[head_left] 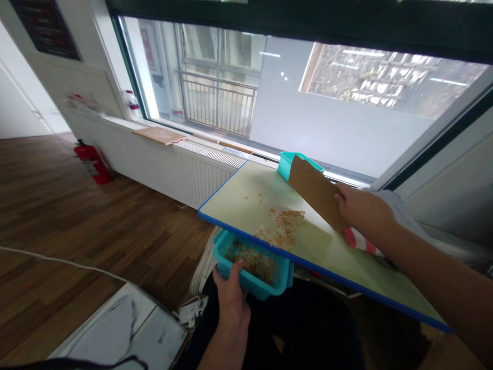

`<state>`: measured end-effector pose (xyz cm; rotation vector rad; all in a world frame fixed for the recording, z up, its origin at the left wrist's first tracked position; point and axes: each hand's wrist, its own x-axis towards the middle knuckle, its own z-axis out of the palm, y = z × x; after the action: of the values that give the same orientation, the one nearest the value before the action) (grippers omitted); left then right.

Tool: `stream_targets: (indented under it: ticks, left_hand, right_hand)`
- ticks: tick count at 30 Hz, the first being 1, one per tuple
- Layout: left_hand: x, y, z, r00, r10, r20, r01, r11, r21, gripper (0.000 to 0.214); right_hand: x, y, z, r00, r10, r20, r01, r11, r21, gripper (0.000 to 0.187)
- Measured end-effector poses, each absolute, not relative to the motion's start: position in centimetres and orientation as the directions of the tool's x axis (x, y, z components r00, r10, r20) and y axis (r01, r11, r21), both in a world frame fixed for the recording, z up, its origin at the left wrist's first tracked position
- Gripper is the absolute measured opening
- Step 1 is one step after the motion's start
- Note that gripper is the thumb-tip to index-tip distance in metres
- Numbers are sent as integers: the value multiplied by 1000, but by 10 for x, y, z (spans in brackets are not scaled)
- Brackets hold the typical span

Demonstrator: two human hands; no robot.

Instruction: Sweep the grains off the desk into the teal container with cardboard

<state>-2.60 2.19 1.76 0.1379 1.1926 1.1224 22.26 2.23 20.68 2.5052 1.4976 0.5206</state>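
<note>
My left hand (230,295) grips the near side of a teal plastic tub (219,253), thumb over its rim. The tub is held just below the table's front edge and has many small yellow-brown kernels (256,264) in it. More kernels, which look like corn, lie scattered on the pale table (239,205) near that edge. My right hand (352,205) is closed on a flat piece of brown cardboard (316,190), held tilted above the tabletop, to the right of the scattered kernels. Its lower edge is apart from most of them.
A second teal tub (285,165) stands at the table's back edge by the window. A red-and-white striped item (360,240) lies beneath my right forearm. Left are a radiator (192,174), a fire extinguisher (92,162) and a white cable (69,263) on the floor.
</note>
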Motion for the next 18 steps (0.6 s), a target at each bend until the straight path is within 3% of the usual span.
stream_targets:
  ticks: [10,18]
  left_hand:
    - [-26,24,16,-65,737,-672,-610,503,612,66]
    - [-27,25,13,-55,758,-650,-618,486,619,67]
  right_hand:
    - [237,27,204,210,949,235,908,-278,313,29]
    - [245,35,189,28,927,373,949,-142,282,31]
